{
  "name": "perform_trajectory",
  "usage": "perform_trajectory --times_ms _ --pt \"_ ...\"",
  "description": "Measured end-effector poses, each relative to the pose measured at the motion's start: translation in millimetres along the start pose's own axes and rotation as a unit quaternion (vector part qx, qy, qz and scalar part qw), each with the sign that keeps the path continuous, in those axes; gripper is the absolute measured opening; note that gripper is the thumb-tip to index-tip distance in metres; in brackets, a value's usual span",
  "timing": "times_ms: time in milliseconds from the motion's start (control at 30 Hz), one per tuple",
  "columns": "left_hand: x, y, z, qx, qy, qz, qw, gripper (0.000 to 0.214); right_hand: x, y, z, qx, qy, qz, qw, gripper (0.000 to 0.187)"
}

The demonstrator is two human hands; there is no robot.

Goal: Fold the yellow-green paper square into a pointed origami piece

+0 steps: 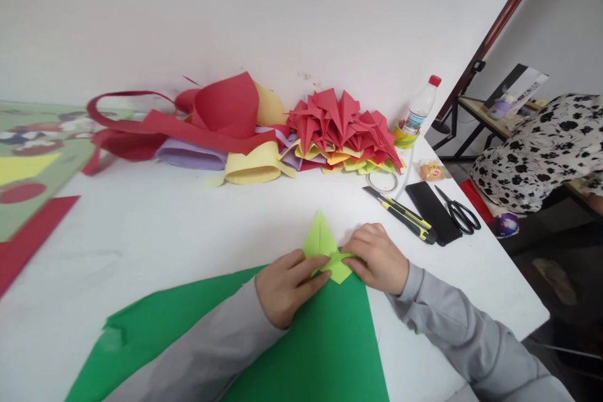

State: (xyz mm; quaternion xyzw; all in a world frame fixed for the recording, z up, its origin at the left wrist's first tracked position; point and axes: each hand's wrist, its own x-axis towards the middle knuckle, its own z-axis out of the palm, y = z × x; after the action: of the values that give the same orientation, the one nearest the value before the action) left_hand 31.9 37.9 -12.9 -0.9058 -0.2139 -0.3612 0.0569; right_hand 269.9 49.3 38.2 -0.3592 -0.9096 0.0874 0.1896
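A small light-green folded paper piece (323, 245) lies on the white table (155, 232), its point aimed away from me. My left hand (288, 286) pinches its lower left part, fingers closed on the fold. My right hand (377, 257) presses and grips its right side, fingers curled over the paper. Both hands rest over the tip of a large dark-green paper sheet (325, 345) that spreads toward me.
Folded red paper shapes (342, 122) and rolled red, yellow and purple sheets (221, 132) lie at the back. At right lie a utility knife (400, 213), black case (433, 212), scissors (459, 212), tape roll (382, 181) and bottle (419, 107). Another person in a flowered top (541, 151) sits at far right.
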Motion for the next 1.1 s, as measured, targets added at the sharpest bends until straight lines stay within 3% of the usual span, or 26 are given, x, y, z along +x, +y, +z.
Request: perform_trajectory --times_ms 233,467,700,900,1100 --pt "-4.5 -3.6 2.2 -0.043 0.004 -0.001 0.999 0.024 4.8 -3.6 0.5 -0.028 0.047 -0.068 0.996 0.015" --pt "-1.4 -3.4 -0.7 -0.068 0.01 -0.018 0.997 0.024 1.9 -11.8 1.9 -0.115 0.042 -0.178 0.976 0.023" --pt "5.5 2.2 -2.6 -0.031 0.004 -0.024 0.999 0.025 -8.3 -18.4 -3.0 -0.115 0.026 -0.168 0.979 0.02" --pt "8.1 5.5 -3.1 0.014 -0.009 -0.021 1.0 0.025 -12.9 -4.4 -12.7 -0.076 0.047 -0.151 0.984 0.024" --pt "1.5 5.0 1.7 0.021 -0.021 -0.025 0.999 0.029 -15.1 -3.0 -15.1 -0.212 0.055 -0.15 0.964 0.025"
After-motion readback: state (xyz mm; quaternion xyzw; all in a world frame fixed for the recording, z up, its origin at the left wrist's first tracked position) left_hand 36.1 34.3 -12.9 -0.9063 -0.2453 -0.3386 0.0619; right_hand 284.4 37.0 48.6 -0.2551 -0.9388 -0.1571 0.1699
